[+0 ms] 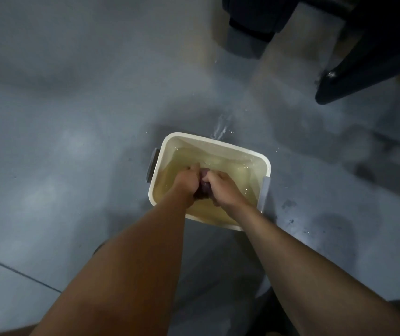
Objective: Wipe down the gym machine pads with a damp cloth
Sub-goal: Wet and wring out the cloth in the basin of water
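1. Both bare arms are reaching forward and down, forearms converging.
2. The left hand (pixel 185 181) is gripping a cloth (pixel 204 184), fingers curled.
3. The right hand (pixel 224 187) is gripping it too, close beside.

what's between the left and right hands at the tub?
Head view: a bunched purple cloth fills the gap, gripped by both the left hand and the right hand, over the water-filled white tub.
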Motion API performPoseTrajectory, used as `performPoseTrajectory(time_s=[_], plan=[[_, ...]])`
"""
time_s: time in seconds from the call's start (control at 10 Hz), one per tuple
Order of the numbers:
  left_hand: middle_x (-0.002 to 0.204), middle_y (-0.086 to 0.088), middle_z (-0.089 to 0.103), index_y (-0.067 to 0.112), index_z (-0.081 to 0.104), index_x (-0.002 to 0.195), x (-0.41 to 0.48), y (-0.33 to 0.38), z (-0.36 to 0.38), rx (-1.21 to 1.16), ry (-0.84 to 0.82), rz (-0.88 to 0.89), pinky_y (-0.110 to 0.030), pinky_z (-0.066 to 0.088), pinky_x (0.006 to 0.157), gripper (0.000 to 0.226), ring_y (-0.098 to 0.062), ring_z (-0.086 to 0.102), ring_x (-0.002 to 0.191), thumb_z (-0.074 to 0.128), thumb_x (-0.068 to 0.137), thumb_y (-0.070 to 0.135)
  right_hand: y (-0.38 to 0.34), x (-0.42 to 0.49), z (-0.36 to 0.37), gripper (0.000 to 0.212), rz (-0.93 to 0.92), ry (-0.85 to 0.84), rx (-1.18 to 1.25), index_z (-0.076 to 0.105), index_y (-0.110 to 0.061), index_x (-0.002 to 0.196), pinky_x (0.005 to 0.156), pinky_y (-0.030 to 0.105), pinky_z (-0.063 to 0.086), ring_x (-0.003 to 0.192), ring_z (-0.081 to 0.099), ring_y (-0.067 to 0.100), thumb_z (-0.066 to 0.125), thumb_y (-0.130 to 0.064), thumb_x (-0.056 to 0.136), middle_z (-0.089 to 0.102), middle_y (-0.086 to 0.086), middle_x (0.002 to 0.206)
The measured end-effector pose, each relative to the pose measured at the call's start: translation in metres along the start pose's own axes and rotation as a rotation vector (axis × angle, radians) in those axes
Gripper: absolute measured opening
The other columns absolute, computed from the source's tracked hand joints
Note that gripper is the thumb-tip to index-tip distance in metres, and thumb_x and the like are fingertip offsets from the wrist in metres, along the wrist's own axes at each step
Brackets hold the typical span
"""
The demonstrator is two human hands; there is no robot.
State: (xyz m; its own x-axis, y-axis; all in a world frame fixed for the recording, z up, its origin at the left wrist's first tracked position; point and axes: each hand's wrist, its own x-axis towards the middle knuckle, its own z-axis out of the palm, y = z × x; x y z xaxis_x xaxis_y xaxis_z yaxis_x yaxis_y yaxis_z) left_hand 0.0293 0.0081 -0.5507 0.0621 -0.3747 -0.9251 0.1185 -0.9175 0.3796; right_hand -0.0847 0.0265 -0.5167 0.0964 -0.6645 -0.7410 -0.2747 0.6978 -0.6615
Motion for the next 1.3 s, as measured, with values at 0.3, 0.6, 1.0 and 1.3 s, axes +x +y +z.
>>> performPoseTrajectory(time_s=[0.3, 0.6, 1.0, 1.3], plan=[[0.082, -0.012, 0.063, -0.004, 0.059, 0.119, -0.008, 0.002, 0.013, 0.312, -0.031, 0.110, -0.031, 0.050, 0.053, 0.022, -0.021, 0.062, 0.060, 0.050, 0.103, 0.010, 0.019, 0.022, -0.009, 0.031, -0.078, 0.246, -0.521, 0.064, -0.017, 0.096, 0.070, 0.029, 0.042, 0.086, 0.066, 0.026, 0.036, -0.025, 0.105, 0.070, 0.003, 0.092], [0.080, -0.005, 0.053, -0.004, 0.047, 0.144, 0.005, -0.007, 0.002, -0.069, -0.023, -0.059, -0.032, 0.049, 0.059, 0.042, -0.019, 0.054, 0.065, 0.038, 0.107, 0.014, 0.026, 0.010, 0.014, 0.041, -0.048, 0.013, -0.274, 0.070, -0.020, 0.101, 0.084, 0.036, 0.049, 0.095, 0.063, 0.021, 0.037, -0.045, 0.105, 0.070, 0.001, 0.099], [0.092, -0.011, 0.063, 0.011, 0.062, 0.089, 0.007, -0.014, 0.003, -0.128, -0.042, -0.031, -0.044, 0.056, 0.087, 0.030, -0.027, 0.063, 0.086, 0.038, 0.098, -0.005, 0.031, 0.017, 0.001, 0.031, 0.127, 0.384, -0.604, 0.045, -0.014, 0.128, 0.086, 0.043, 0.047, 0.111, 0.060, 0.035, 0.033, -0.034, 0.109, 0.057, 0.012, 0.126], [0.080, -0.014, 0.051, -0.001, 0.056, 0.088, 0.006, -0.006, 0.001, -0.020, -0.133, -0.033, -0.025, 0.049, 0.056, 0.032, -0.024, 0.051, 0.071, 0.028, 0.102, -0.008, 0.029, 0.001, 0.013, 0.029, -0.192, 0.077, -0.203, 0.056, -0.020, 0.077, 0.071, 0.038, 0.044, 0.078, 0.056, 0.020, 0.037, -0.040, 0.086, 0.062, 0.000, 0.080]])
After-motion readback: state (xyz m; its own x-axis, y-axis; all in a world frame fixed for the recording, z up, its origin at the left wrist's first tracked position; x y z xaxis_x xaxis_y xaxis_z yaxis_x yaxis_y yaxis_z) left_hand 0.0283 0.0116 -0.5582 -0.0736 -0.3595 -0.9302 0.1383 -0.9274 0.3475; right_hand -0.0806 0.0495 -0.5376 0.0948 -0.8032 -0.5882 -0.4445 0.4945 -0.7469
